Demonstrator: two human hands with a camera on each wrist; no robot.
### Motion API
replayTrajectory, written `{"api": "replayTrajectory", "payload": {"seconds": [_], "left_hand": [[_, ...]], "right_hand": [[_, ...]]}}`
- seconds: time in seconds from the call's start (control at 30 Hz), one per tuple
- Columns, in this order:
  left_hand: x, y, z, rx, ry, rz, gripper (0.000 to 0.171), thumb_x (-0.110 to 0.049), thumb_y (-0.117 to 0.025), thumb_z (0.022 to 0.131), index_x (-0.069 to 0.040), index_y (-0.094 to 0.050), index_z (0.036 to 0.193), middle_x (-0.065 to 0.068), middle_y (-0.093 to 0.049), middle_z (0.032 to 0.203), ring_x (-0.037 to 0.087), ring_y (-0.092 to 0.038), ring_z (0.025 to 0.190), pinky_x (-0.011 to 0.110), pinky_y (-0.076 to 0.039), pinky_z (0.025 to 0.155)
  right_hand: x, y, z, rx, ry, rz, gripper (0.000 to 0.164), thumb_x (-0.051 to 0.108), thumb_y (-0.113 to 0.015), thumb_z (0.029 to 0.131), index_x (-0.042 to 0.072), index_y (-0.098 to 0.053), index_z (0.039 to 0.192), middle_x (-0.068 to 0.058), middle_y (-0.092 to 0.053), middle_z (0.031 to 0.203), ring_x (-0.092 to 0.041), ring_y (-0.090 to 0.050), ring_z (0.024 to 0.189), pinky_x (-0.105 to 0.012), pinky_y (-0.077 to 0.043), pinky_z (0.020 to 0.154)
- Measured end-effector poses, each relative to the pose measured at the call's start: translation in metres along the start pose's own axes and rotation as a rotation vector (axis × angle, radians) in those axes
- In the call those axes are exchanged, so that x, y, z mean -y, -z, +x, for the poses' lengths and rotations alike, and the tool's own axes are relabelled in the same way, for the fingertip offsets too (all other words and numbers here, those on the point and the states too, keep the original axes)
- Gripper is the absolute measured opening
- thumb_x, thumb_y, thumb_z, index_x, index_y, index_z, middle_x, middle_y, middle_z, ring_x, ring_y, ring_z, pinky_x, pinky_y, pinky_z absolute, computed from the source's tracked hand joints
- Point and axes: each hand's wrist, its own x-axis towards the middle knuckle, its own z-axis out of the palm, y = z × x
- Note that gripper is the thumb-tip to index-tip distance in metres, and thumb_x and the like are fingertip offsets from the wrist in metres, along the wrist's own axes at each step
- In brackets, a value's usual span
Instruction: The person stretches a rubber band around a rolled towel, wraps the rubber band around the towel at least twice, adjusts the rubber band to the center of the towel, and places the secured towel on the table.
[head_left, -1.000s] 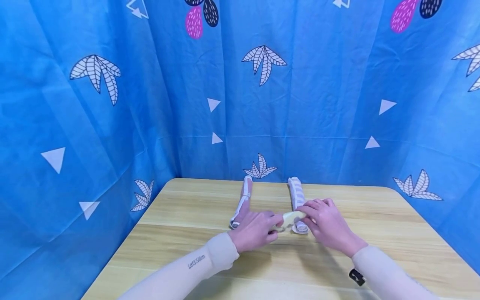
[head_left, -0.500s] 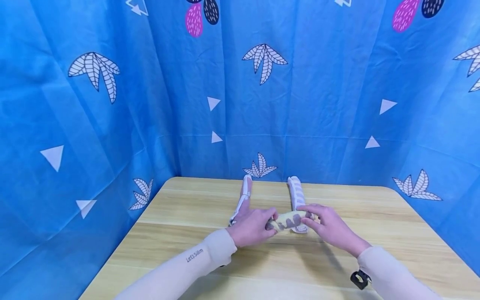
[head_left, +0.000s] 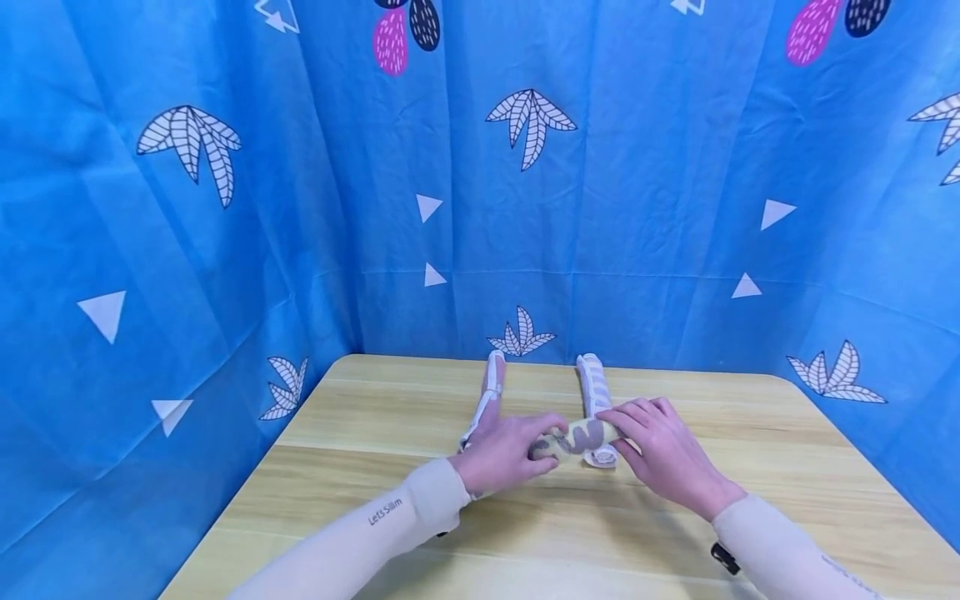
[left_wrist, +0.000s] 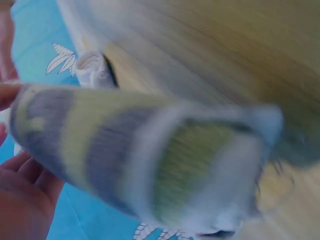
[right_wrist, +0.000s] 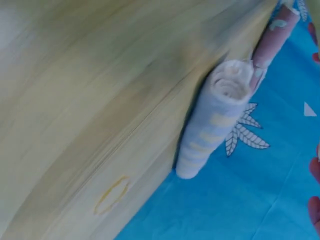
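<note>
A rolled towel (head_left: 577, 439), pale yellow with grey patches, is held level above the table. My left hand (head_left: 504, 454) grips its left end between thumb and fingers. The right hand (head_left: 667, 450) pinches its other end, fingertips on top and thumb below. Close up and blurred in the left wrist view, the rolled towel (left_wrist: 105, 140) shows a pale edge and a greenish-yellow inner layer. In the right wrist view only fingertips (right_wrist: 315, 210) show at the right border.
Behind my hands lie two more rolls on the wooden table (head_left: 360, 417): a pink one (head_left: 492, 398) and a white-grey striped one (head_left: 592, 385). A blue patterned curtain (head_left: 510, 217) hangs beyond the table's back edge. A thin yellow oval (right_wrist: 111, 195) marks the tabletop.
The towel roll has turned in my hands, showing more of its grey pattern. Both hands have shifted their fingers on its ends and stay in nearly the same place.
</note>
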Motion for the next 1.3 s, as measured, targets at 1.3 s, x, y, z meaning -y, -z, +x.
{"api": "replayTrajectory", "payload": {"seconds": [1.3], "left_hand": [[-0.006, 0.003, 0.007, 0.002, 0.177, 0.003, 0.028, -0.03, -0.076, 0.089, -0.022, -0.058, 0.108, -0.013, -0.064, 0.084, 0.001, -0.054, 0.067, 0.016, -0.046, 0.068]], "right_hand": [[0.008, 0.015, 0.008, 0.096, -0.267, 0.224, 0.055, 0.019, -0.08, 0.085, 0.022, -0.062, 0.136, -0.006, -0.064, 0.134, -0.028, -0.059, 0.121, -0.056, -0.042, 0.097]]}}
